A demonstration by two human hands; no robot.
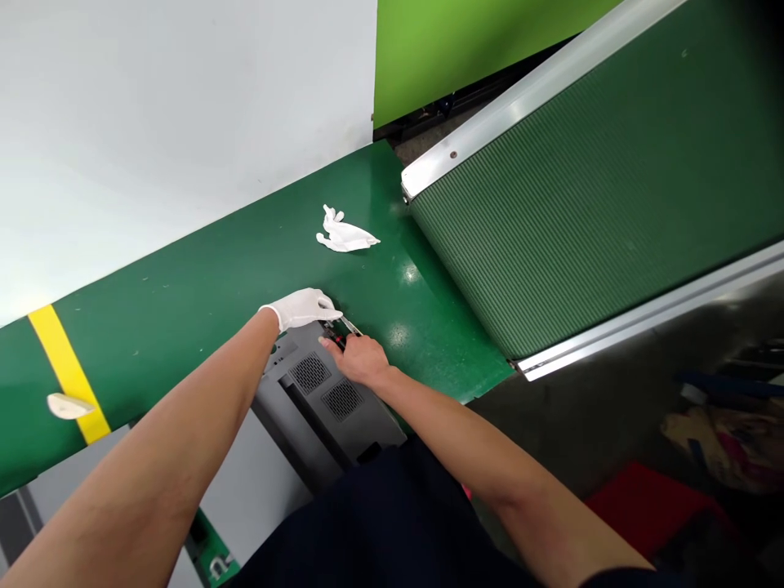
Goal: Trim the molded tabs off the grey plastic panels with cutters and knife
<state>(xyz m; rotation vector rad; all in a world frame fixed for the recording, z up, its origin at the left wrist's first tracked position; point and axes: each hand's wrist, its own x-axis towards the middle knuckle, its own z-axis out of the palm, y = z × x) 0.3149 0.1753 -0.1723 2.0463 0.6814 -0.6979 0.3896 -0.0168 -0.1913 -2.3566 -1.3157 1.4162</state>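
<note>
A grey plastic housing [361, 433] with two square vent grilles lies on the green bench in front of me, partly hidden by my arms. My left hand [303, 308], in a white glove, is at its far end with fingers bent together; what they pinch is too small to make out. Close beside it, my bare right hand [364, 359] is closed around a small hand tool [339, 338] with red and black handles, apparently pliers. The tool's tip meets the housing's far edge near the gloved fingertips.
A loose white glove [346, 235] lies on the green bench [245, 245] beyond my hands. To the right rises a ribbed green conveyor belt [581, 220] with metal rails. Yellow tape [64, 359] and a pale curved piece [69, 406] are at left. A white wall [184, 98] borders the bench.
</note>
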